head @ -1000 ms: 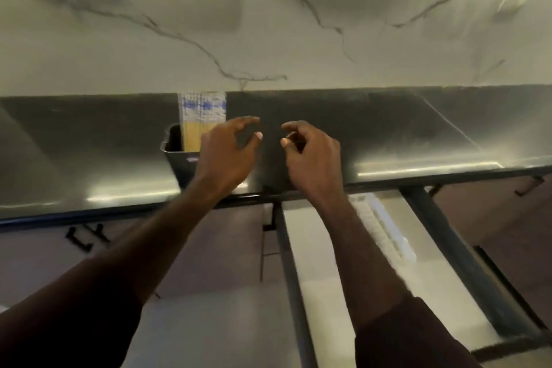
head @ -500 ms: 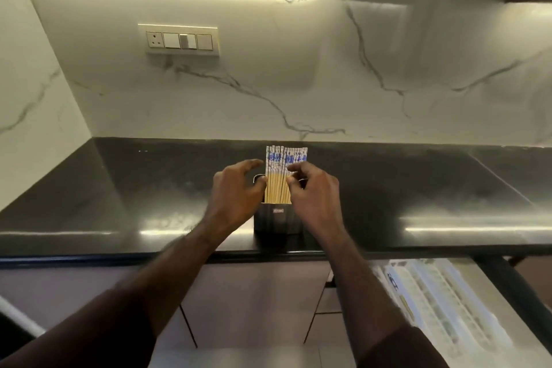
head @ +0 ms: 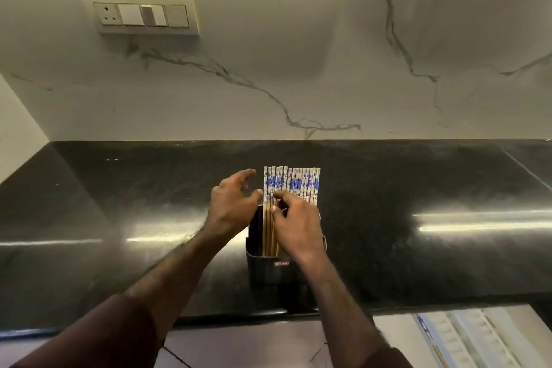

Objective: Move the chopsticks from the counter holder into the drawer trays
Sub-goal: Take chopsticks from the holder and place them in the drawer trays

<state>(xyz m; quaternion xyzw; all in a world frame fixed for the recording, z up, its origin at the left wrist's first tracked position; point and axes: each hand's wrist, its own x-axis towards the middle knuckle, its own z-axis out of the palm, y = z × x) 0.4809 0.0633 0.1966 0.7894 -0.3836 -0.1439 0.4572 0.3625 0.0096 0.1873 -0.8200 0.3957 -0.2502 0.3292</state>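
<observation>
Several chopsticks [head: 292,184] with blue-and-white patterned tops stand upright in a row in a black holder [head: 279,270] near the front edge of the black counter [head: 119,212]. My right hand [head: 295,222] is in front of the row, its thumb and forefinger pinching the leftmost chopsticks just below the pattern. My left hand [head: 231,205] hovers at the holder's left side with fingers spread and relaxed, thumb close to the leftmost chopstick. The open drawer's white trays [head: 466,337] show at the bottom right.
A marble backsplash with a switch plate [head: 143,13] rises behind the counter. Cabinet fronts [head: 245,346] lie below the counter edge. A side wall [head: 18,131] closes the left end.
The view has risen from the drawer to the counter. Both hands have moved in on the chopsticks; my right hand has come to pinch the leftmost ones.
</observation>
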